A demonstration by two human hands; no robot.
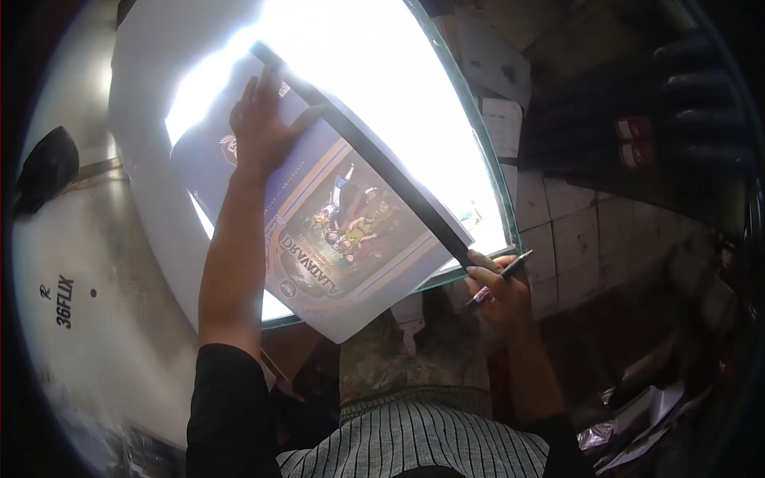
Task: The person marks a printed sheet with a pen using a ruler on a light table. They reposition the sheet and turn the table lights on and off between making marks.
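A printed sheet with a blue area and a colourful picture lies aslant on a brightly lit glass table, its near corner hanging past the glass edge. Along the sheet's right side runs a long dark ruler. My left hand presses flat near the ruler's far end, with its fingers spread and its thumb against the ruler. My right hand grips a dark pen, tip pointing up and to the right. Its fingertips are at the ruler's near end; whether they touch it I cannot tell.
A large white sheet curves along the table's left side. Farther left a dark object rests by a pale surface. White sheets or cards lie beyond the right glass edge, above a tiled floor. Several papers sit at lower right.
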